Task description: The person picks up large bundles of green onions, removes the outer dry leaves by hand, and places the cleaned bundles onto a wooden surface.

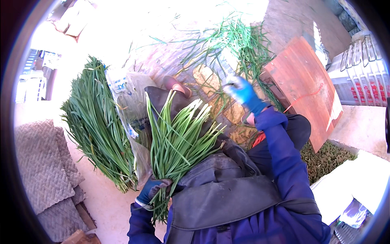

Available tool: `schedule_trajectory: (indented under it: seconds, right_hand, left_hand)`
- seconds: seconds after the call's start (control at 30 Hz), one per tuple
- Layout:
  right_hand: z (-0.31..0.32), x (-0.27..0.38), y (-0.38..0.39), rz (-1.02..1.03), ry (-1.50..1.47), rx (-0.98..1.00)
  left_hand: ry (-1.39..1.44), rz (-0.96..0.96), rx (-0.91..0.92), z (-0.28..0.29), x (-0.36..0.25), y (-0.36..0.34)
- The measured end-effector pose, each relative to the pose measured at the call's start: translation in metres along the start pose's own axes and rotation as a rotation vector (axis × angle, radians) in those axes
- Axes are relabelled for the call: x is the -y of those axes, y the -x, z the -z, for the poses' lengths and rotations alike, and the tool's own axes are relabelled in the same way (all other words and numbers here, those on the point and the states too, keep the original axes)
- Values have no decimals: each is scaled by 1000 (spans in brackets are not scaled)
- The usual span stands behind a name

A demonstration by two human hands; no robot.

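My left hand (pixel 156 188), in a dark blue glove, grips a bunch of long green leafy stalks (pixel 180 136) near its lower end, with pale cut ends fanned upward over my dark apron (pixel 219 199). My right hand (pixel 239 89), in a bright blue glove, is raised right of the bunch, above the littered floor; its fingers are blurred. A larger bundle of greens (pixel 91 122) lies at the left, against a clear plastic bag (pixel 130 89). Loose leaves (pixel 239 38) are scattered ahead, beyond my right hand.
A slanted wooden board (pixel 302 85) stands at right, beside stacked white plastic crates (pixel 357 79). Below them lie a mat of short brownish-green growth (pixel 325 158) and white sheets (pixel 357 179). Grey quilted pads (pixel 46 162) lie at left. The far floor is washed out by glare.
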State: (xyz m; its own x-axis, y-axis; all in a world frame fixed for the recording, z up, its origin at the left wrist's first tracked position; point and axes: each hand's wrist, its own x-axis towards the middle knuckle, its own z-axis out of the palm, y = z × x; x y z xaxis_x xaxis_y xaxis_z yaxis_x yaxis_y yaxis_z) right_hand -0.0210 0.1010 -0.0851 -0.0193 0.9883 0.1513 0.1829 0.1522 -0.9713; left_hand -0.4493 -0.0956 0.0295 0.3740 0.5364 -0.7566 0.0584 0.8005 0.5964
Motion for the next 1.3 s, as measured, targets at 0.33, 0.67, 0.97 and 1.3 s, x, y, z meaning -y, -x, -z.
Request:
schedule_trajectory:
  seconds: [0.33,0.67,0.97,1.3]
  right_hand:
    - [-81,-30,2,-45,596,155]
    - [-101,120,31,-223,475,706]
    - [-2,-46,28,-576,795,52]
    - [0,-64,74,-542,670,458]
  left_hand:
    - [-6,-28,-172,-17,-7,5]
    - [81,46,-96,-31,-26,7]
    - [-119,118,-166,-49,-59,18]
    - [-846,45,-177,-107,-190,-13]
